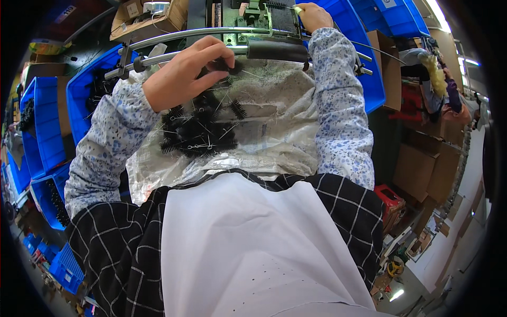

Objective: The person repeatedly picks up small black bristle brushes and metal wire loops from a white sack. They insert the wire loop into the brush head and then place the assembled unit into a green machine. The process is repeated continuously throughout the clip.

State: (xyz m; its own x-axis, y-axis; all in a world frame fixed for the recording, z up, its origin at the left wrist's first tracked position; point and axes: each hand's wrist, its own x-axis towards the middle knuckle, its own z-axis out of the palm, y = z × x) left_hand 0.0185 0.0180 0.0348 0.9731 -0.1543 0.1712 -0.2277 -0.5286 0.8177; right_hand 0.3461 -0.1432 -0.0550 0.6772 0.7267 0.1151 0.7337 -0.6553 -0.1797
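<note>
My left hand (189,71) reaches over a pile of small black wire brushes (203,124) lying on a whitish plastic sheet (280,127) across my lap. Its fingers and thumb curl round black bristles at the upper end of the pile; the exact grip is partly hidden. Thin metal wire stems, some ending in loops, stick out of the pile. At the top, my right hand (315,18) is closed beside a green metal machine (248,18). A wire brush (277,5) extends leftward from its fingertips, over the machine.
Metal rails (211,33) with a black padded sleeve (277,49) cross in front of me. Blue bins (79,87) stand left, some holding black pieces; another blue bin (369,79) is right. A cardboard box (417,166) stands lower right. Another person (454,103) sits far right.
</note>
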